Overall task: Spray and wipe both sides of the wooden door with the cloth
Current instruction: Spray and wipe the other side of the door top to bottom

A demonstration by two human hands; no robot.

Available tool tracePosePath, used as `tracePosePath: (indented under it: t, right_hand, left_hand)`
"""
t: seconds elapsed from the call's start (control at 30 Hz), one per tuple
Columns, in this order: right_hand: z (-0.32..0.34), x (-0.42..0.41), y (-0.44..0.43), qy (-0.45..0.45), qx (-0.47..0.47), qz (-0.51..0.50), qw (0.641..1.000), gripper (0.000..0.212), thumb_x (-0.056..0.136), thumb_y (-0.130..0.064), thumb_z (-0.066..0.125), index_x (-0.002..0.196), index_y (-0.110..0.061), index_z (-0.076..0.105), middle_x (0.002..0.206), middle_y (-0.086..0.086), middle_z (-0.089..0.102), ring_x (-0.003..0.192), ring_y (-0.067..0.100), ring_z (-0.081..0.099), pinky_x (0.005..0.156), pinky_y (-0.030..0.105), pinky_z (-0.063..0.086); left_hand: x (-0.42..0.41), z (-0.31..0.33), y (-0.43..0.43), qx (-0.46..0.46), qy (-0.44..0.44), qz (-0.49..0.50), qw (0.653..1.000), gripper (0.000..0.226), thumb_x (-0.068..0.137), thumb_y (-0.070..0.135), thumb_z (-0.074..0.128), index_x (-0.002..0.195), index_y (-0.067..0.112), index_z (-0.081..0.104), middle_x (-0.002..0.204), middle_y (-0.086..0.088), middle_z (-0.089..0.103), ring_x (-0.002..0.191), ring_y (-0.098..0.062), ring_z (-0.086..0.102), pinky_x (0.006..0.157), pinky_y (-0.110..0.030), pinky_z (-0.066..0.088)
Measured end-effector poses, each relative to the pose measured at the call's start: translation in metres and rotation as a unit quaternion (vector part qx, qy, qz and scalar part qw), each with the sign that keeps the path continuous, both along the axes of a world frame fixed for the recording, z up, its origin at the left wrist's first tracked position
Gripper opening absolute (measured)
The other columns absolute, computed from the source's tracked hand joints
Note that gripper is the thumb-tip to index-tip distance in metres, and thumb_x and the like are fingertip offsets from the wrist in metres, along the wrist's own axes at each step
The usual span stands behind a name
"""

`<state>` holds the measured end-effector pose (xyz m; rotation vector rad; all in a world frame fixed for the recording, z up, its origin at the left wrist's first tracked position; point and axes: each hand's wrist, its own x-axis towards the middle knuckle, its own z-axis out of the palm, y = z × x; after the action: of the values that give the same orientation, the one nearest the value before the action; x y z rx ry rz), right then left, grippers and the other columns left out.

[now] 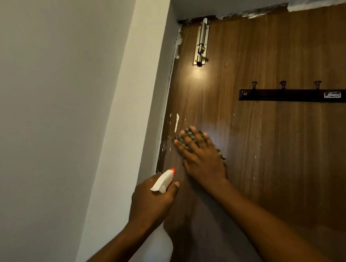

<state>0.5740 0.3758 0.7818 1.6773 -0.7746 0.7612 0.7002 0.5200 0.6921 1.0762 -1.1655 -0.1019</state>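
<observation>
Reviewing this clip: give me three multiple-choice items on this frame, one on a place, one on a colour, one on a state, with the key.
1. Where is the cloth? A on the floor; B under the right hand, against the door; C tucked under the left arm.
2. What colour is the spray bottle's nozzle tip? A blue; B green; C orange.
3. What is the left hand doing? A gripping the spray bottle; B pressing the door; C hanging idle.
Key: 1 B, checked fabric shows round the flat hand; 2 C, orange tip on the white head; 3 A, fingers curl round the bottle's neck.
</observation>
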Motion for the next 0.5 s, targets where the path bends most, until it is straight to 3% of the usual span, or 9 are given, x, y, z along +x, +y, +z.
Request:
tracePosePath:
  t: [0.17,0.27,0.43,0.5]
  right_hand:
    - [-0.064,0.001,0.000,0.142,0.029,0.030,0.989,0.054,0.102,-0.045,0.034,0.154,-0.031,0.027,0.164,0.003,0.026,0.154,0.029,0.014,0.121,0.054,0.023]
    - [-0.053,-0.035,0.005,0.202,0.010,0.022,0.979,0.057,0.099,-0.046,0.038,0.154,-0.038,0.028,0.163,0.001,0.028,0.153,0.028,0.017,0.120,0.052,0.023]
    - [-0.007,0.006,0.007,-0.033,-0.004,-0.017,0.999,0.057,0.100,-0.044,0.026,0.155,-0.032,0.032,0.164,0.005,0.025,0.154,0.030,0.012,0.122,0.053,0.016]
    - [-0.016,0.041,0.005,-0.056,0.001,0.001,0.998,0.055,0.101,-0.040,0.026,0.154,-0.028,0.035,0.164,0.005,0.024,0.154,0.031,0.009,0.123,0.053,0.013]
  left_hand:
    - [0.021,-0.002,0.007,-0.012,-0.029,-0.010,0.999,0.047,0.081,0.040,0.068,0.121,0.018,0.060,0.115,-0.003,0.067,0.095,-0.018,0.064,0.082,-0.025,0.051]
    - [0.035,-0.008,0.006,-0.002,-0.039,-0.026,0.999,0.046,0.081,0.042,0.066,0.121,0.021,0.060,0.116,-0.001,0.067,0.095,-0.015,0.064,0.079,-0.021,0.051]
    - [0.049,-0.010,0.001,0.023,-0.042,-0.034,0.998,0.048,0.081,0.046,0.064,0.121,0.020,0.059,0.116,-0.001,0.067,0.098,-0.019,0.066,0.086,-0.028,0.053]
    - [0.053,-0.009,0.001,0.020,-0.038,-0.046,0.998,0.044,0.081,0.045,0.066,0.116,0.019,0.063,0.105,-0.004,0.071,0.087,-0.021,0.069,0.081,-0.037,0.058]
